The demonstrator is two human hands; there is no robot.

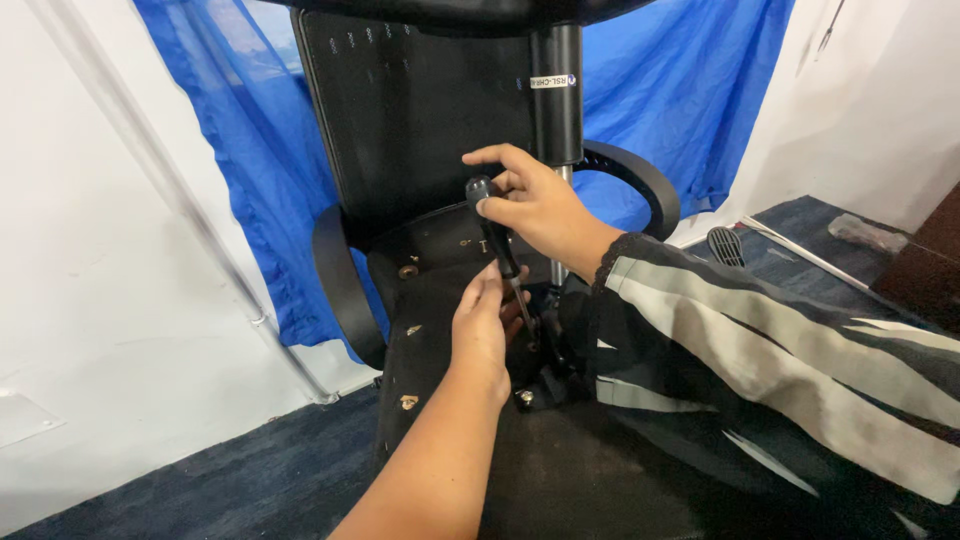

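Roughly mid-job, head view: office chair (pixel 420 120) lies tipped, underside up. Right hand (pixel 535 205) is closed round the black handle of a screwdriver (pixel 497 240); left hand (pixel 485 325) pinches its shaft near the tip at the seat mechanism (pixel 545 375). Several bolts (pixel 408 271) already sit in the base; this one's unfinished. Armrests (pixel 340 290), gas column (pixel 556 90) crowd the spot; blue sheet (pixel 230 150) behind, carpet (pixel 250 470) below.

A blue plastic sheet (pixel 690 90) hangs at the back of the room, and the rest places itself by it. White walls (pixel 90 250) stand on either side of it. Dark blue carpet (pixel 250 470) covers the floor below it. Right of the sheet, a dark wooden cabinet edge (pixel 925 265) stands on the carpet. The light is even.
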